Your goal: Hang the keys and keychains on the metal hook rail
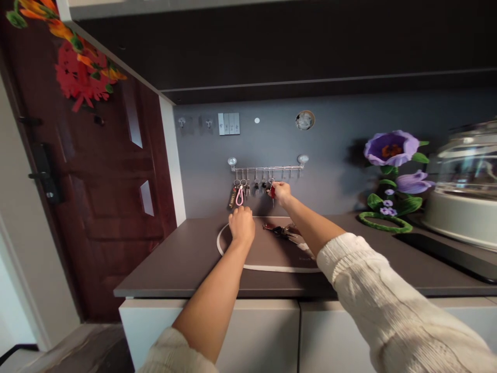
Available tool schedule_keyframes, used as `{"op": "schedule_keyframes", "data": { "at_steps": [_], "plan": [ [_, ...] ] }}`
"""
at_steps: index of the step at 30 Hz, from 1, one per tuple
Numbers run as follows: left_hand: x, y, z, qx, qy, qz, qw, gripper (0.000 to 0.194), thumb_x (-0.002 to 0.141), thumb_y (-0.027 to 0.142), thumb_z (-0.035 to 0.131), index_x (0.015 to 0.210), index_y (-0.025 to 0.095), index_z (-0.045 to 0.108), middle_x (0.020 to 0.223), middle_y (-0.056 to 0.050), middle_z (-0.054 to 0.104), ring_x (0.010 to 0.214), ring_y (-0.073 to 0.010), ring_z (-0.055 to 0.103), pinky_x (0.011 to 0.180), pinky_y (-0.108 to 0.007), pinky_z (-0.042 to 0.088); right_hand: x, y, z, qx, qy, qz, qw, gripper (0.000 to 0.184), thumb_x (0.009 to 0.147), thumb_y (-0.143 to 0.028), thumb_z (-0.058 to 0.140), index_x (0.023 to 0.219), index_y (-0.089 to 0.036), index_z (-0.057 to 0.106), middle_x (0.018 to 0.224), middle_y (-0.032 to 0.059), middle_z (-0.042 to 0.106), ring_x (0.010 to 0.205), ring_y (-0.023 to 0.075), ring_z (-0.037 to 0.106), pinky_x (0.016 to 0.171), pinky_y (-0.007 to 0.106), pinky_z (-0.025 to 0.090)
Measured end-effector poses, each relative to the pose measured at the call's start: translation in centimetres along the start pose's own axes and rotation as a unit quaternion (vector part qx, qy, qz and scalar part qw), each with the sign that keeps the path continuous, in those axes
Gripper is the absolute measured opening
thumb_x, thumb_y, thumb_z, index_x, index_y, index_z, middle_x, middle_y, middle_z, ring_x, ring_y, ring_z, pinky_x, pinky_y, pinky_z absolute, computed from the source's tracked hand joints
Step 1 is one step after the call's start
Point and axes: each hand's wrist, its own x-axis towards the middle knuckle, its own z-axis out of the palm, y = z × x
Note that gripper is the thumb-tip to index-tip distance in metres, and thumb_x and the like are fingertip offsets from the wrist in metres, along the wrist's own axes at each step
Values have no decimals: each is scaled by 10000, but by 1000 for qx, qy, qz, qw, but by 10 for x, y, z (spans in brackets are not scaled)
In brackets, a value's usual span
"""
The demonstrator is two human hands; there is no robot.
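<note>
My right hand (281, 192) is at the wall, its fingers closed on a red key fob (272, 191) with a key hanging below, just under the hook rail (267, 168). Lower and to the left, my left hand (242, 226) has its fingers curled in over the mat; whatever it may hold is hidden. Right above it a pink strap keyring (239, 196) hangs from the rail. Several other keys (257, 187) hang along the hooks between the two hands. On the round-edged mat (264, 256) lies a pile of keys (285, 233), partly behind my right forearm.
A purple felt flower (392, 147) with a green base stands at the right, beside a clear-domed white appliance (462, 207). A flat black slab (450, 256) lies in front of them. Overhead is a dark cabinet (272, 46); a red-brown door (112, 207) is at left.
</note>
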Motion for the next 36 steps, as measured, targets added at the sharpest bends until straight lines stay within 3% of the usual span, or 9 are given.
{"op": "schedule_keyframes", "data": {
  "at_steps": [9,16,21,26,30,36],
  "plan": [
    [-1,-5,0,-5,11,-15,1000,298,881,233,326,915,145,609,951,-112,615,916,-196,559,775,-314,414,2,10,-14,-81,17,-52,995,123,723,-260,547,667,-156,515,505,-44,522,455,64,476,513,186,431],
    [4,-16,-7,-18,0,-65,998,290,875,253,345,933,161,613,995,-106,616,943,-211,563,765,-315,420,-21,7,-27,-106,44,-78,990,71,690,-221,493,710,-176,544,650,-38,578,573,69,511,640,194,430],
    [9,-29,-11,-42,-19,-77,996,272,867,264,369,933,189,622,1001,-95,623,955,-203,563,777,-309,416,-53,13,-24,-83,-8,-73,994,60,687,-164,479,715,-175,532,649,-31,560,547,63,485,564,175,405],
    [8,-41,-3,-84,-59,-85,991,226,842,272,428,900,217,639,1014,-70,634,956,-177,565,781,-277,410,-81,30,-21,-75,-107,-45,990,66,672,-125,525,721,-169,523,599,-36,532,502,59,467,530,185,402],
    [6,-44,2,-137,-104,-64,983,203,812,320,481,869,214,645,953,-46,663,885,-151,583,749,-242,409,-94,42,-26,-211,-189,-98,954,64,661,-122,560,701,-171,571,580,-33,549,497,68,456,575,214,410],
    [-1,-42,1,-162,-190,-4,968,229,723,370,582,859,197,646,876,-26,677,764,-130,581,675,-213,399,-103,42,-33,-351,-238,-194,884,143,602,-45,624,618,-187,616,589,-23,594,605,112,515,707,242,397]
  ]
}}
